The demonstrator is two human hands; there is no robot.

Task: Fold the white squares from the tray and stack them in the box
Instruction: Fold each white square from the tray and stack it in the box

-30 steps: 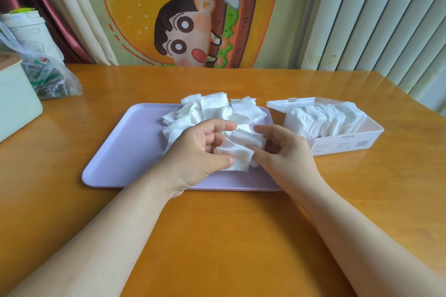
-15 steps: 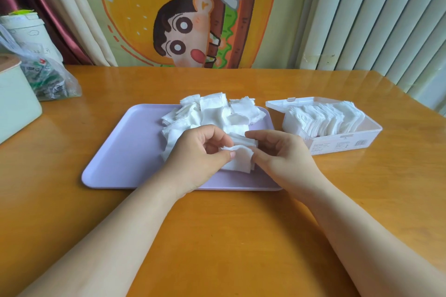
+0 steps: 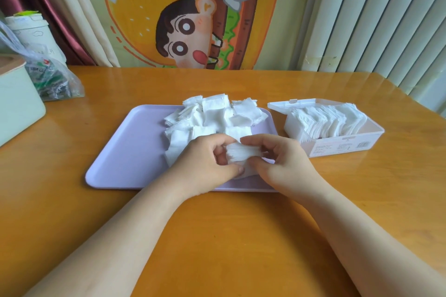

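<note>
Pinching one white square (image 3: 243, 153) with our left hand (image 3: 207, 164) and right hand (image 3: 282, 164) above the tray (image 3: 125, 152), we risk a crooked fold if the soft layers slip.
</note>
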